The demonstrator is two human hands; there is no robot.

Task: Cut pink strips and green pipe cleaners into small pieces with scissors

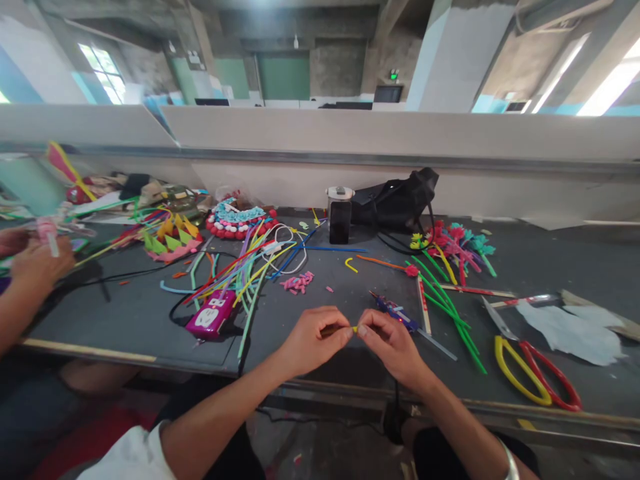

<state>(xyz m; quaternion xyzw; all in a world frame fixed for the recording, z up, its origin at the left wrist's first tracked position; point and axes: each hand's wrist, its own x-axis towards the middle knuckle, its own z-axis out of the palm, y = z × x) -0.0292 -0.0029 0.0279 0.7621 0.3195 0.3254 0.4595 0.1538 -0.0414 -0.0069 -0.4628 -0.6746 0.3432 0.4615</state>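
Observation:
My left hand [316, 340] and my right hand [395, 348] meet above the front of the dark table, both with fingertips pinched on a short yellow pipe cleaner piece [355, 329]. Most of the piece is hidden by the fingers. Just behind my right hand lies a blue-purple hot glue gun [397, 313] with a small red light. A little heap of short pink pieces [299, 283] sits beyond my left hand. Farther back is a bent yellow pipe cleaner [351, 265], and an orange one [381, 262] runs beside it.
To the left are a magenta box [213, 315], a bundle of colored pipe cleaners [260, 267] and a felt crown [173, 241]. Scissors [525, 370], green stems [453, 303] and fuzzy flowers [457, 247] lie right. A bottle [332, 200], phone [340, 223] and black bag [400, 203] stand behind. Another person's hand [43, 260] works far left.

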